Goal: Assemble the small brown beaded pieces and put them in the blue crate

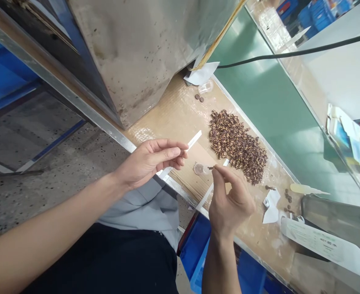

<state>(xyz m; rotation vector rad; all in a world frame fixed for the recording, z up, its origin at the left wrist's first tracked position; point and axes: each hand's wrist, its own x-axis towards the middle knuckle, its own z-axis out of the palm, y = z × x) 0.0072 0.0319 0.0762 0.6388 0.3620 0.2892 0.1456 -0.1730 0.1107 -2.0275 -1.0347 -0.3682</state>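
My left hand (pixel 150 160) pinches a thin white strip (pixel 194 141) that points up and to the right over the bench. My right hand (pixel 229 200) is closed, holding a tiny brown part (pixel 211 167) at its fingertips, just right of the strip's lower end. A second white strip (pixel 209 191) lies under the right hand. A heap of small brown parts (pixel 236 145) sits on the cardboard-covered bench (pixel 173 114), beyond the right hand. A small clear disc (pixel 198 168) lies between both hands.
A big stained metal box (pixel 143 53) stands at the back left. A green belt (pixel 265 94) runs along the bench's far side, crossed by a black cable (pixel 290 53). Loose brown parts, a white paper scrap (pixel 271 204) and a plastic bottle (pixel 323 243) lie at right.
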